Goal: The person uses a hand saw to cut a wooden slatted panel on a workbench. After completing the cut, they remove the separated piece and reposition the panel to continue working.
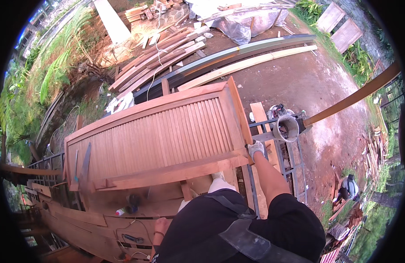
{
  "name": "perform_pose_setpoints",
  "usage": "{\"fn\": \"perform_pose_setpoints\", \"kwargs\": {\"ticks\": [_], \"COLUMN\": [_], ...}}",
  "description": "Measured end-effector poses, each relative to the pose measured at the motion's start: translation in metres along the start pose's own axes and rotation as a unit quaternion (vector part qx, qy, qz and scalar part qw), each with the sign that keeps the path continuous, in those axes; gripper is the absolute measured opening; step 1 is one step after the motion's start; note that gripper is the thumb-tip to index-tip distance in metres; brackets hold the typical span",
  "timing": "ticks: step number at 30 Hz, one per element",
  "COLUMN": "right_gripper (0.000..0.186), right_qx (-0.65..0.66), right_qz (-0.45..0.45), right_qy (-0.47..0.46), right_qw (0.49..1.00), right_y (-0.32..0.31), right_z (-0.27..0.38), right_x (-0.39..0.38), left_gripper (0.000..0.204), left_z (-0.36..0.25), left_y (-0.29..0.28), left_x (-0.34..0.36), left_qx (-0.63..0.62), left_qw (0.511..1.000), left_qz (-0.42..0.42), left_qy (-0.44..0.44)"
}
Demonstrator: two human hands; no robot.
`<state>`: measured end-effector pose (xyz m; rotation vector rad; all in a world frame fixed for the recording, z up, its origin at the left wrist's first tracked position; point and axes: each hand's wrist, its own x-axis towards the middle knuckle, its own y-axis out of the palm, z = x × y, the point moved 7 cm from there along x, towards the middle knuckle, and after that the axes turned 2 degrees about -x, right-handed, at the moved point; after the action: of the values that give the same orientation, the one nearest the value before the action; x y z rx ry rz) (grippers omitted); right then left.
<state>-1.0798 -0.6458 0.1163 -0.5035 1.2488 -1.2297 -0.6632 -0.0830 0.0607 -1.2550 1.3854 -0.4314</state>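
Observation:
A large louvred wooden panel (154, 131) in a frame lies across metal-framed supports in front of me. My right hand (256, 149), in a pale work glove, is closed around the lower end of a thin wooden strip (239, 109) along the panel's right end, beside the near corner. A handsaw (86, 161) rests on the panel's left part, its handle end blurred, beside a thin narrow tool (75, 164). My left hand (161, 225) is low at my left side, with a band at the wrist; its fingers are not clear.
A bucket (286, 128) stands right of the panel. Beyond lie stacked planks (161, 63), a dark long beam (237, 55) and plastic sheeting (244, 26). Below the panel's near side, a workboard (93, 232) bears a bottle (120, 212), cords and a hand tool (133, 239).

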Motion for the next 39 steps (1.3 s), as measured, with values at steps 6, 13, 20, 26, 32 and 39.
{"fn": "perform_pose_setpoints", "kwargs": {"ticks": [6, 13, 20, 26, 32, 39], "right_gripper": [0.038, 0.032, 0.032, 0.037, 0.039, 0.044], "right_qx": [-0.019, -0.008, -0.012, -0.064, -0.116, -0.139], "right_qz": [0.001, -0.034, 0.014, 0.080, 0.124, 0.131], "right_qy": [-0.007, -0.021, -0.028, -0.055, -0.053, -0.038], "right_qw": [1.000, 0.999, 0.999, 0.993, 0.984, 0.981], "right_y": [0.010, 0.001, 0.013, 0.035, 0.060, 0.063], "right_z": [-0.028, -0.049, -0.046, -0.048, -0.057, -0.060], "right_x": [0.043, 0.042, 0.051, 0.066, 0.081, 0.082], "left_gripper": [0.020, 0.026, 0.023, 0.018, 0.023, 0.025], "left_z": [-0.004, -0.070, -0.034, -0.059, -0.109, -0.071], "left_y": [0.042, 0.014, 0.086, 0.044, -0.025, 0.036], "left_x": [-0.028, -0.024, -0.033, -0.040, -0.045, -0.074], "left_qx": [-0.608, -0.419, -0.321, -0.479, -0.529, -0.562], "left_qw": [0.749, 0.879, 0.919, 0.842, 0.759, 0.747], "left_qz": [-0.080, -0.060, 0.020, -0.074, -0.104, -0.070], "left_qy": [-0.250, -0.218, -0.227, -0.237, -0.366, -0.349]}}
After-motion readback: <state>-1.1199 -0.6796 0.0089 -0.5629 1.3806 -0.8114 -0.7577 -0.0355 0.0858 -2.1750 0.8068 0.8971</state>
